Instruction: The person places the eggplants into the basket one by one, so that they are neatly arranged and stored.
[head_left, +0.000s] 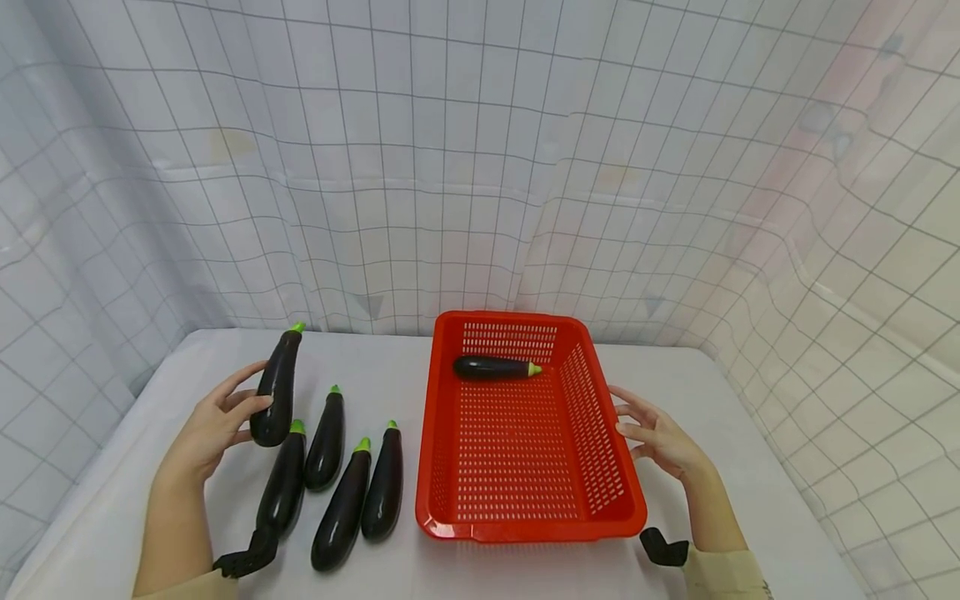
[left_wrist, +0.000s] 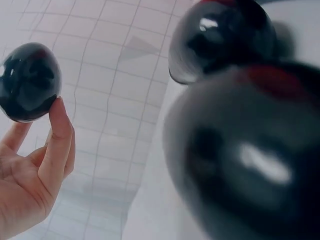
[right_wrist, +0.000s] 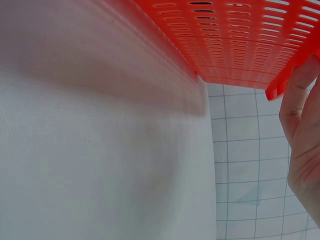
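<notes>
Raised over the left side of the table, a dark eggplant (head_left: 277,387) is pinched between the fingers and thumb of my left hand (head_left: 213,425), its green stem pointing up and away. The left wrist view shows the rounded end of this eggplant (left_wrist: 31,82) against the fingertips. Below lie several more eggplants (head_left: 340,508), (head_left: 325,442). To their right stands a red plastic basket (head_left: 517,532) with slotted walls, and one eggplant (head_left: 491,367) lies crosswise at its far end. My right hand (head_left: 663,433) touches the basket's right rim with loosely bent fingers.
A white-covered table (head_left: 720,417) carries everything. White gridded curtains (head_left: 495,167) hang behind it and along both sides. Black wrist straps (head_left: 251,557) show near each sleeve. Two eggplant ends loom large in the left wrist view.
</notes>
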